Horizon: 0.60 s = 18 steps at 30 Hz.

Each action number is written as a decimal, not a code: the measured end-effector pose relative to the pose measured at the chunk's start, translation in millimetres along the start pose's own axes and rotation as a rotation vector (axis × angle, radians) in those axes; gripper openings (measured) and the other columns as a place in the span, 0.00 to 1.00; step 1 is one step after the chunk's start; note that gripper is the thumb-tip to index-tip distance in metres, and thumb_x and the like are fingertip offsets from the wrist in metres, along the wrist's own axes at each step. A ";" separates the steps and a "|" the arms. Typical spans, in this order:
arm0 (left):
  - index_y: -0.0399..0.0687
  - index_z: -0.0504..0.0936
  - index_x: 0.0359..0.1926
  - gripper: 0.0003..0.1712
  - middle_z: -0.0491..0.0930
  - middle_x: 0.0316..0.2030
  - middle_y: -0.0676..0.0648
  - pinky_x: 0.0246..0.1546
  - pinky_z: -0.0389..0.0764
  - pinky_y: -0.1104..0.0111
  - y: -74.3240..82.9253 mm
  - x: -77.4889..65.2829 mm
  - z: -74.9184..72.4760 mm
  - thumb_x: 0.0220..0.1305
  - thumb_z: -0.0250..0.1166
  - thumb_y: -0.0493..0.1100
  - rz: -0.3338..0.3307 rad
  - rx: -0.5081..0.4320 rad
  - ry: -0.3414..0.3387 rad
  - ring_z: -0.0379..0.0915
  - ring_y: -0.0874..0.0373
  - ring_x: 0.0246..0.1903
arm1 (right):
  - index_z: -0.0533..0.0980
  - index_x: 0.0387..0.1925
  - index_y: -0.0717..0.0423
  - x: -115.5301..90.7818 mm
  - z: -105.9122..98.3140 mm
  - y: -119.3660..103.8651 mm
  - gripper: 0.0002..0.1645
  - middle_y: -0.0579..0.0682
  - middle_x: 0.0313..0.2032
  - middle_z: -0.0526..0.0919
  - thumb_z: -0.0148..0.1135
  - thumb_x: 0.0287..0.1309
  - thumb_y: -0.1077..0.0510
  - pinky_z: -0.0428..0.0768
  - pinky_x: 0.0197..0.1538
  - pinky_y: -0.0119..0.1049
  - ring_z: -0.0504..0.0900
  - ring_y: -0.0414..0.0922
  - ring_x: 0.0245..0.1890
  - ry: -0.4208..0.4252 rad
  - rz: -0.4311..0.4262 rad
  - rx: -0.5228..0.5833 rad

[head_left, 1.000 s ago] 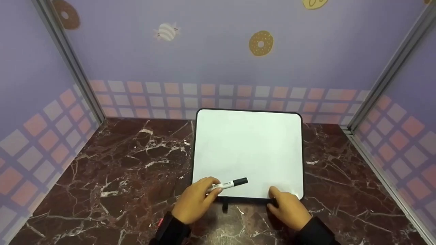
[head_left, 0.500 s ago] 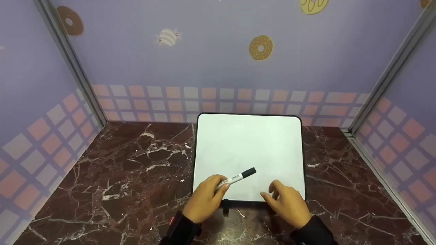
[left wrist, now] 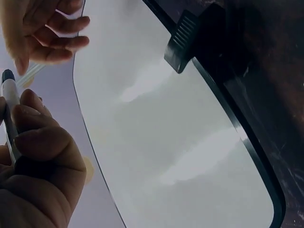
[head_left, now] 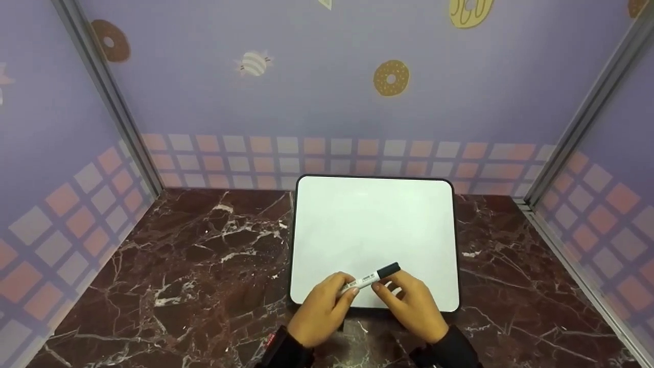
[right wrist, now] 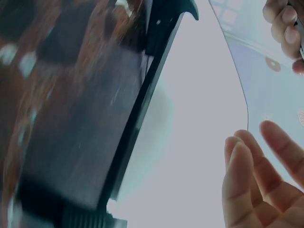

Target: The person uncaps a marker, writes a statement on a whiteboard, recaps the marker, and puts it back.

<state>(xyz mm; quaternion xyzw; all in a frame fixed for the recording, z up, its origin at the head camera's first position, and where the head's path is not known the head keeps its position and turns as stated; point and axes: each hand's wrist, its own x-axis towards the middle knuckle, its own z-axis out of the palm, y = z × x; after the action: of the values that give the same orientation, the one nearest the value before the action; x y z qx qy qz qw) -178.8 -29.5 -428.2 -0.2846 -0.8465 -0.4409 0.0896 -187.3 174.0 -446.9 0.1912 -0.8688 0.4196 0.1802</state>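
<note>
Between thumb and fingers, my left hand grips a white marker at its rear end. Its black cap points up and to the right. My right hand is beside the cap, thumb and fingers bent loosely. In the left wrist view, the right hand's fingers stand a little apart from the capped end. Behind both hands leans a whiteboard with a thin black frame, and the hands overlap its lower part in the head view.
At the board's lower edge is a black clip-like stand foot, mostly hidden by the left hand in the head view. The dark red marble tabletop spreads around. A purple wall with printed sweets stands behind, with side walls left and right.
The right hand has let go of the board's lower edge and moved left to the marker's cap. My left hand has carried the marker to the right, its cap tilting upward.
</note>
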 end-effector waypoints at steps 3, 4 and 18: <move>0.51 0.75 0.41 0.12 0.71 0.28 0.57 0.29 0.70 0.76 1.7 -0.5 2.5 0.68 0.50 0.50 0.010 -0.020 0.003 0.64 0.67 0.26 | 0.78 0.37 0.44 -1.0 6.9 -1.4 0.07 0.40 0.34 0.82 0.61 0.56 0.51 0.78 0.28 0.29 0.78 0.35 0.30 0.004 -0.006 0.055; 0.51 0.75 0.41 0.11 0.71 0.28 0.57 0.29 0.69 0.76 1.9 -0.6 3.2 0.68 0.50 0.50 0.015 -0.024 0.005 0.64 0.67 0.26 | 0.79 0.38 0.46 -1.1 8.9 -1.9 0.07 0.41 0.35 0.82 0.61 0.56 0.53 0.78 0.29 0.30 0.79 0.35 0.31 0.001 -0.007 0.078; 0.52 0.74 0.42 0.11 0.73 0.30 0.56 0.30 0.70 0.76 4.8 -0.7 7.0 0.69 0.49 0.50 0.048 -0.036 0.053 0.66 0.66 0.28 | 0.78 0.43 0.56 -0.6 15.6 -11.0 0.13 0.50 0.40 0.81 0.57 0.57 0.66 0.81 0.32 0.35 0.79 0.38 0.38 -0.022 -0.070 0.395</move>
<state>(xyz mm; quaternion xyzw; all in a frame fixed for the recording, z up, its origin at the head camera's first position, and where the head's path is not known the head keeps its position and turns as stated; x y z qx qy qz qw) -174.9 -22.0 -429.2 -0.2945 -0.8288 -0.4610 0.1174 -183.8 155.3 -449.0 0.2575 -0.7644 0.5732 0.1443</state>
